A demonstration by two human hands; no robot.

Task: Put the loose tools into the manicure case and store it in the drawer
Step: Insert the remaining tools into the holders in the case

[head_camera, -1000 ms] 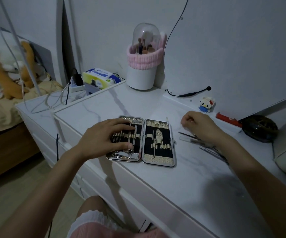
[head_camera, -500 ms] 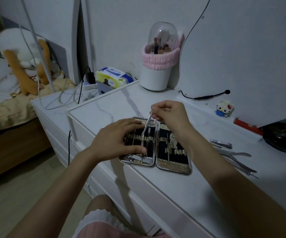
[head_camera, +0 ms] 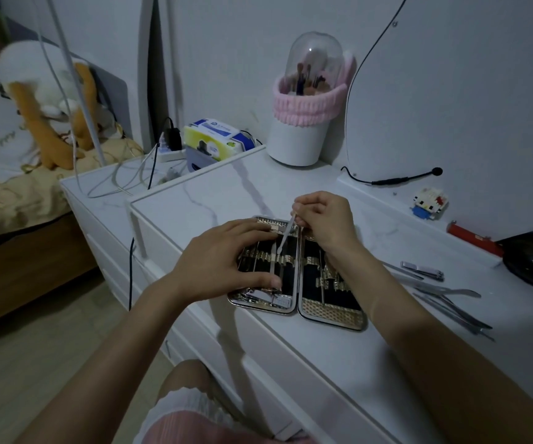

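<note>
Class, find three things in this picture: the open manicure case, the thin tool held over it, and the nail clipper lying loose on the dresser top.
manicure case (head_camera: 332,315): head view, gold lower edge of its right half.
thin tool (head_camera: 286,233): head view, middle of its shaft.
nail clipper (head_camera: 422,270): head view, middle of its metal body.

Open manicure case lies on dresser top, near front edge. Loose tools at its 3 o'clock. Brush holder at 12, block figure at 2, tissue pack at 11.
</note>
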